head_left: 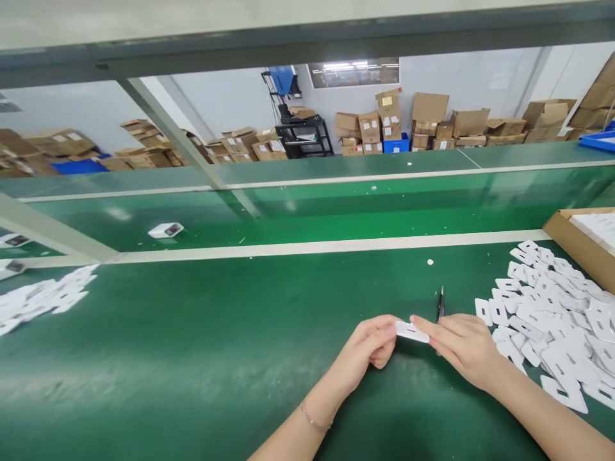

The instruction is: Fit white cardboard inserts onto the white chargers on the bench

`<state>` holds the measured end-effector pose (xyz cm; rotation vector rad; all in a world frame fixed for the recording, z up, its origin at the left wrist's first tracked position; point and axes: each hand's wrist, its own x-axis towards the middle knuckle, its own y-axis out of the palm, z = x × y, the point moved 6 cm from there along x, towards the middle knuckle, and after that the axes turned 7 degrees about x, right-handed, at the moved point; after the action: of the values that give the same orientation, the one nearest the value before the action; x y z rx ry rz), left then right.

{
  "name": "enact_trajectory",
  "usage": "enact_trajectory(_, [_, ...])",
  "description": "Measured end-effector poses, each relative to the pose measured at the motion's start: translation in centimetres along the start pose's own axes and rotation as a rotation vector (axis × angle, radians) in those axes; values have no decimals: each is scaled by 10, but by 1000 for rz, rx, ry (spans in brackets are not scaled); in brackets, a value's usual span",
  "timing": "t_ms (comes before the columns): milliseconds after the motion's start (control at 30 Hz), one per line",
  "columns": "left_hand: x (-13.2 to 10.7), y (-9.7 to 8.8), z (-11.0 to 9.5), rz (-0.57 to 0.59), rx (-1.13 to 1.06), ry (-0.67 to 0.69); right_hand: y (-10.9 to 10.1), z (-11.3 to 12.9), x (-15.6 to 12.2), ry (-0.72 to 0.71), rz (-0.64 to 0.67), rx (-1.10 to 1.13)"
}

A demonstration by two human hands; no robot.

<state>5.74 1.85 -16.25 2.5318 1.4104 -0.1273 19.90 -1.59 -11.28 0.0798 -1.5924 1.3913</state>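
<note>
White piece (412,331): flat, slim, with a dark slot in its face. It is held over the right half of the green surface (216,358), well in from the far edge, and appears raised, a shadow below it.

Left hand (372,342) pinches its left end between thumb and bent fingers. Right hand (461,346) has fingertips against its upper edge and right end; cannot tell whether these press together or only steady it.

Handling, as judged: light, fairly stiff, probably smooth plastic, so apt to slip or scuff. Thin stock round the slot may bend; best hold is by the short ends or rim, off the slot.

Dark pointed tool (441,304) just beyond the right hand, tip toward the far edge; partly covered, unclear whether touched.

Heap of white pieces (542,307) spreads along the surface's right side, up to a cardboard box (576,250) at the far right corner. Second white stack (45,298) near the far left corner. Pale rail (307,248) marks the far edge; beyond it, a small white device (166,230).
</note>
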Motion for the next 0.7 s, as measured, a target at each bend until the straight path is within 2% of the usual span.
enact_trajectory(500, [-2, -5, -4, -102, 135, 46, 13, -4, -4, 110, 119, 143])
enact_trajectory(700, [-3, -5, -7, -131, 193, 53, 13, -6, -3, 110, 107, 93])
